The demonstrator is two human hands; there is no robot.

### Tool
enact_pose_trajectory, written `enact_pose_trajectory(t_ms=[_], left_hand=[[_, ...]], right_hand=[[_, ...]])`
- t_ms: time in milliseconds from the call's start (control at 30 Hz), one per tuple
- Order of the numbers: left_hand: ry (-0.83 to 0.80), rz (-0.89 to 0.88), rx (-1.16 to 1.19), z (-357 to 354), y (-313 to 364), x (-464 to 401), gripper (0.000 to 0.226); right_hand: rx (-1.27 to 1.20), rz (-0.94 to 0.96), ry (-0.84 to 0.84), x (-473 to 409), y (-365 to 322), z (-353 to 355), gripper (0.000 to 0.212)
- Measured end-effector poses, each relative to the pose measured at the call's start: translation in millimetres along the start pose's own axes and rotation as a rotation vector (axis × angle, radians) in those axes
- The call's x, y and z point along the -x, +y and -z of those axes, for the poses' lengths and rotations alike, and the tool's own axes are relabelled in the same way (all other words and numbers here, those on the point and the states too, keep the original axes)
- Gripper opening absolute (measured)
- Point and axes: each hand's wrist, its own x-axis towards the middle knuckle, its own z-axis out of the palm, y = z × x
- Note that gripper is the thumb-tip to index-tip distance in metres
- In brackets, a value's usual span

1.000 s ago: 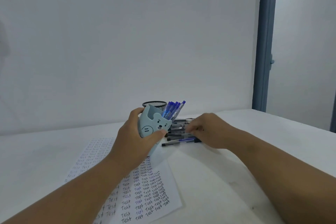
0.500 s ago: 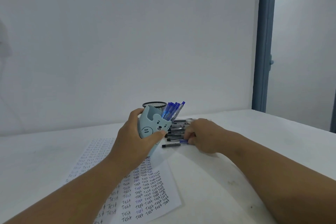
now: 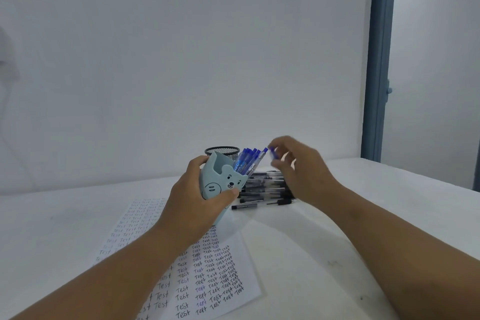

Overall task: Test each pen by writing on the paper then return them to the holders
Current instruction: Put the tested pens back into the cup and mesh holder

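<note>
Blue pens stand tilted in the bear holder, black pens heaped beside it, over the "Test"-covered paper.

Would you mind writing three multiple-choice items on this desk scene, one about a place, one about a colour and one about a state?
1. Where does the black mesh holder stand?
A. behind the bear holder
B. on the paper
C. at the table's right edge

2. What colour are the pens standing in the bear holder?
A. red
B. green
C. blue

3. How is the bear holder kept?
A. lying flat, untouched
B. tilted, gripped by the left hand
C. upside down on the pens

Answers:
1 A: its rim shows just past the bear holder's top.
2 C: the standing pens have blue caps and barrels.
3 B: the left hand wraps round it and it leans towards the right hand, which pinches a blue pen above the pile of dark pens.
</note>
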Motion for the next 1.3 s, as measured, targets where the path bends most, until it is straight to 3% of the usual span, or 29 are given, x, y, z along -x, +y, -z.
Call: enact_pose_trajectory(t_ms=[167, 367, 533, 700, 800, 1167, 1300], left_hand=[[-0.004, -0.032, -0.020, 0, 0, 1, 0.061], [-0.005, -0.091, -0.062, -3, 2, 2, 0.062], [-0.009, -0.127, -0.084, -4, 4, 2, 0.061], [0.011, -0.137, -0.091, -5, 5, 3, 0.061], [0.021, -0.107, -0.079, -5, 4, 2, 0.061], [0.081, 0.019, 0.045, -5, 15, 2, 0.067], [0.110, 0.144, 0.190, 2, 23, -6, 0.062]], right_hand=[[-0.304, 0.080, 0.417, -5, -7, 13, 0.033], [-0.529, 0.088, 0.650, -6, -20, 17, 0.028], [-0.629, 0.017, 0.452, -2, -30, 3, 0.023], [-0.224, 0.032, 0.197, 6, -24, -16, 0.018], [-0.133, 0.036, 0.098, 10, -22, -22, 0.013], [-0.548, -0.176, -0.029, 12, -33, -24, 0.047], [-0.503, -0.199, -0.064, 14, -32, -31, 0.065]])
